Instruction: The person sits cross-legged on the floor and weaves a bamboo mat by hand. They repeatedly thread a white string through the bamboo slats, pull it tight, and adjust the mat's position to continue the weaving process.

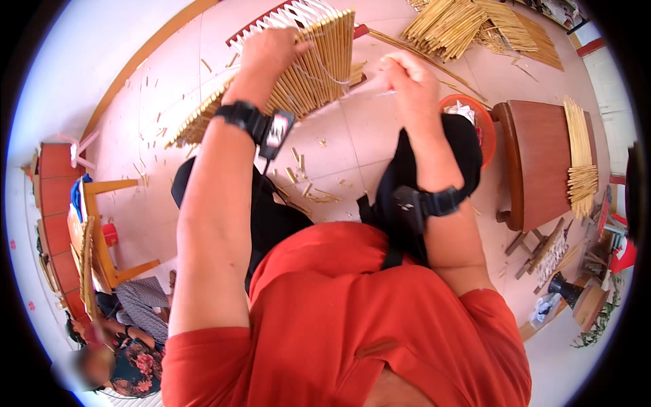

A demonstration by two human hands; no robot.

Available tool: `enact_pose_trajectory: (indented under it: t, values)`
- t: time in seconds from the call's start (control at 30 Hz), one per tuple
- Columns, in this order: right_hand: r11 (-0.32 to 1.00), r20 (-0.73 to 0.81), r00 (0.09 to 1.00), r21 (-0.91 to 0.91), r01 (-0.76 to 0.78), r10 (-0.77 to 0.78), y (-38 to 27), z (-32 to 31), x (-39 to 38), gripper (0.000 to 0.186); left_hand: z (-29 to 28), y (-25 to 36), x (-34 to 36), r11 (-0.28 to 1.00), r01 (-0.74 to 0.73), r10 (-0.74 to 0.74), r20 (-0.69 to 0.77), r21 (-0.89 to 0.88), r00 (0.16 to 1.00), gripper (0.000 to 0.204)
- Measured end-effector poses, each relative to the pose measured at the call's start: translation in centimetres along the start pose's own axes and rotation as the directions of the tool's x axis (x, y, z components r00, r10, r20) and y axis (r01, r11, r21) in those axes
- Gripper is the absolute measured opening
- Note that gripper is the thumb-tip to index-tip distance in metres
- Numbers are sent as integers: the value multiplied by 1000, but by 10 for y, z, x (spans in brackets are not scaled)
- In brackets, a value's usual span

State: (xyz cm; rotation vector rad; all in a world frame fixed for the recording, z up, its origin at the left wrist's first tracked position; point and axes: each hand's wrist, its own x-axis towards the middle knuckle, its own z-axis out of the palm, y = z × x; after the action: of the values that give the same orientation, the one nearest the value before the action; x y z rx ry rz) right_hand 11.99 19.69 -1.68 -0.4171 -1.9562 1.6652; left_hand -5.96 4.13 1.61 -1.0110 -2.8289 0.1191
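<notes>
A mat of thin yellowish sticks (pixel 319 74), laced together with white thread, stands before me on a frame strung with white cords (pixel 271 19). At its upper edge, my left hand (pixel 268 54) is closed, its fingers pressed against the stick ends. My right hand (pixel 415 81) is lifted to the right of the mat, its fingers pinched together. A pale thread (pixel 371 85) runs from the mat's right side toward that hand, blurred near the fingers. Another loop of thread hangs across the front of the sticks. Both wrists wear black bands with small devices.
Cut stick pieces (pixel 305 183) litter the tiled floor. Stick piles (pixel 447 27) lie at the far right. An orange basket (pixel 489 139) stands by my right knee, beside a brown wooden table (pixel 542 156) carrying a stick bundle (pixel 582 176). Another person (pixel 129 353) sits at lower left near a wooden stool (pixel 115 186).
</notes>
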Motion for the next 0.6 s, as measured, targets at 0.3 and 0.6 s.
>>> enact_pose_trajectory:
  t: [0.3,0.6]
  values:
    - [936,53,981,293,-194,187,-32,-27,-22,11,-2,-19,-13,957,-65,116,167,-281,979,41]
    - [768,154,952,564,-304,264,-31,-36,-13,11,-11,-48,-33,886,82,91,344,-457,935,46]
